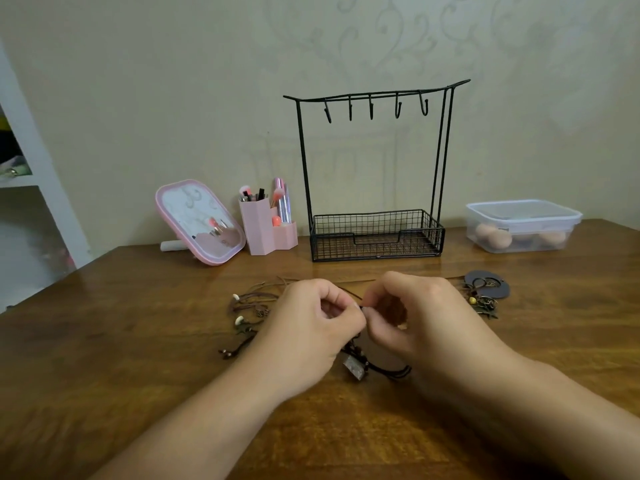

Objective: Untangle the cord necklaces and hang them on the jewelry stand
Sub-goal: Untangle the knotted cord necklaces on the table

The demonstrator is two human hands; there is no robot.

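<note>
Cords (pixel 254 308) lay in a tangle at mid-frame on the table (pixel 138 341), beads trailing left, more pendants at right. Left hand (pixel 311 327) and right hand (pixel 412 317) met fingertip to fingertip, each pinching a dark cord just above the knot. Stand (pixel 375 161) stood behind at centre, all hooks bare. Risk noted: pulling the pinched strands apart would likely tighten the knot, not free it; trailing beads could snag neighbouring cords and drag the pile along.
</note>
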